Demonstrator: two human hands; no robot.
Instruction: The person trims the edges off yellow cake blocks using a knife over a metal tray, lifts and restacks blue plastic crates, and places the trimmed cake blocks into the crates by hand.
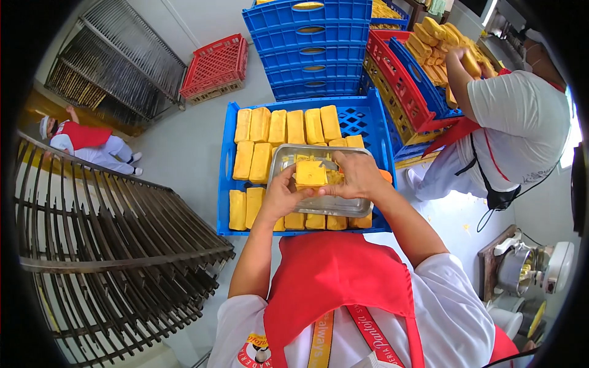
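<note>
Both of my hands hold a yellow loaf (311,173), its squared end turned up toward me. My left hand (284,195) grips its left side with the fingers wrapped round. My right hand (356,176) closes on the other side, a small grey blade-like piece showing by its fingers. Under the loaf is a shallow metal tray (350,208) with yellow crumbs and scraps in it. The tray rests over rows of similar yellow loaves (261,161) in a blue crate (227,147). Something orange shows beside my right wrist, mostly hidden.
Stacked blue crates (307,52) stand behind. At right, a co-worker (521,116) handles loaves above a red crate (392,70). Metal racks (116,245) line the left, with another person (89,141) beyond. Red crates (215,67) sit on the floor; a mixer (558,267) stands lower right.
</note>
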